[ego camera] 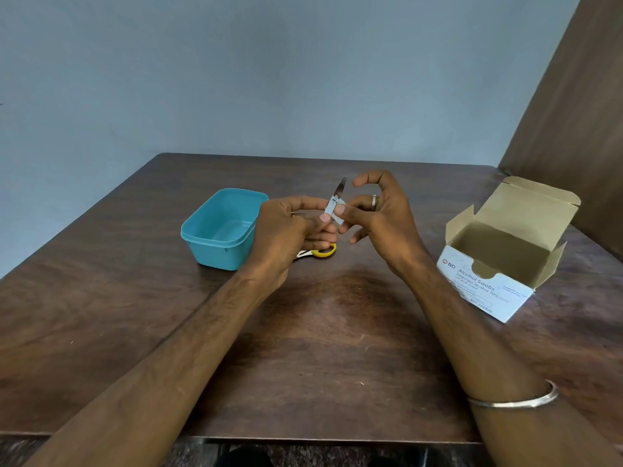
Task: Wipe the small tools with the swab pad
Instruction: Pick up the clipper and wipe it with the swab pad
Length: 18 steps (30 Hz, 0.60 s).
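Note:
Above the middle of the brown table, my left hand [293, 230] grips a small metal tool [338, 190] whose thin blade points up and away. A white swab pad [333, 210] is folded round the lower part of that blade. My right hand [374, 214] pinches the pad against the tool with thumb and fingertips; its index finger arches above. Small scissors with a yellow handle [323, 251] lie on the table beneath my left hand, partly hidden by it.
A teal plastic tub [202, 235] stands open just left of my hands. An open cardboard box of alcohol swabs [488, 284] sits at the right. A brown panel [580, 129] rises at the far right. The table's front edge [303, 438] is near me.

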Motion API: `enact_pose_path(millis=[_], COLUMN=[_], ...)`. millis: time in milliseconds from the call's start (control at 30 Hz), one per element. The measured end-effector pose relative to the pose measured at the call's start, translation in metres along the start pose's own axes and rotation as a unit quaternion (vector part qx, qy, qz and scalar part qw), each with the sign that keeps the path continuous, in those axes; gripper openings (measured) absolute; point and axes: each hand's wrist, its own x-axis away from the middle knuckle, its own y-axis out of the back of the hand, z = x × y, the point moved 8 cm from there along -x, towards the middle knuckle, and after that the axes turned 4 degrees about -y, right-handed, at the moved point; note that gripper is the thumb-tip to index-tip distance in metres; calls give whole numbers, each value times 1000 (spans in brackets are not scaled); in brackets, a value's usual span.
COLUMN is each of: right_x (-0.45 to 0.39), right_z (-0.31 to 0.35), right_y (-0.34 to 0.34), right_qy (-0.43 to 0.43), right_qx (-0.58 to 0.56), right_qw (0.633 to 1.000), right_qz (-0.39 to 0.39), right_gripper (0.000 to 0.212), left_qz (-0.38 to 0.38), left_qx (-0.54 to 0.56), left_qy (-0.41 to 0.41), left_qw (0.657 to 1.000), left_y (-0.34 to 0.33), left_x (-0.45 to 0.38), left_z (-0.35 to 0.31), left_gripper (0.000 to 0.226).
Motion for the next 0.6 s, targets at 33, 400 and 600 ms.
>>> enact_pose_path(millis=[33, 400, 600], right_x=[0, 2, 1], right_z=[0, 2, 1], right_y=[-2, -1, 1], right_qy=[-2, 1, 1], right_qx=[7, 11, 25], right_qw=[1000, 1000, 1000], right_qz=[9, 7, -3], right_gripper=[40, 40, 36], left_qz=[-3, 23, 26], left_qx=[1, -2, -7], left_qy=[0, 12, 19], left_qw=[1000, 1000, 999], left_y=[1, -2, -5], left_x=[0, -1, -2], left_z=[0, 4, 5], left_gripper=[18, 20, 15])
